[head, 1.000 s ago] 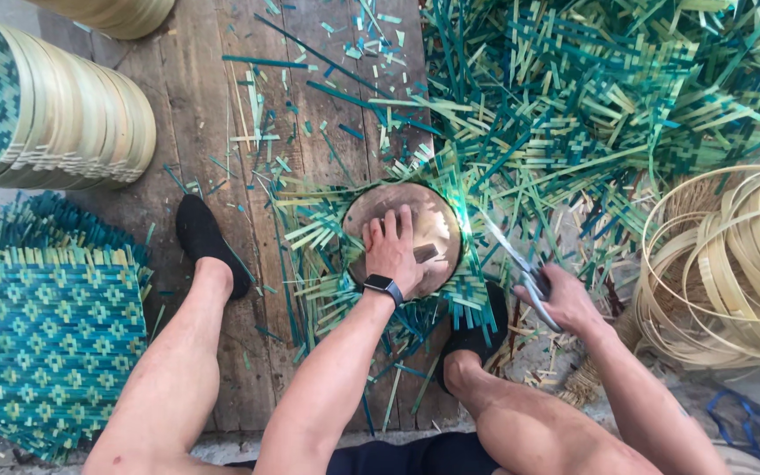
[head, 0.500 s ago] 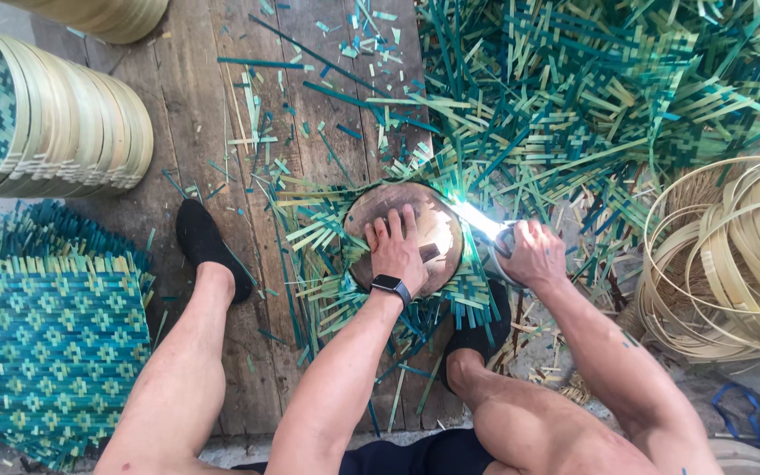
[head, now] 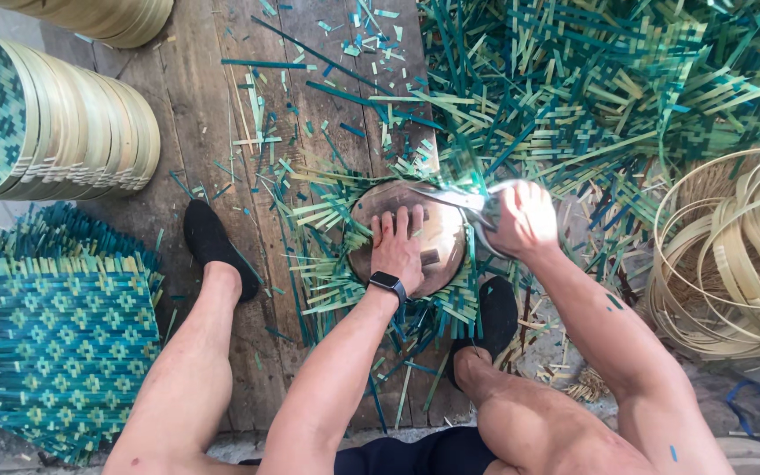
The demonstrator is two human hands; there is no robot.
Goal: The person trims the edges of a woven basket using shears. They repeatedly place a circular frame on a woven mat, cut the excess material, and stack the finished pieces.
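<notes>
At far left one stack of round woven trays (head: 63, 123) lies on its side; near it one square teal woven mat (head: 59, 343) lies flat on the wooden floor (head: 204, 105). In the middle, the left hand (head: 398, 251), fingers spread flat, presses one round metal disc (head: 437, 233) onto a woven mat piece (head: 336, 255). The right hand (head: 525, 220) is closed around one pair of scissors (head: 464, 200) at the disc's far right edge. One pile of bamboo hoops (head: 732, 255) sits right.
</notes>
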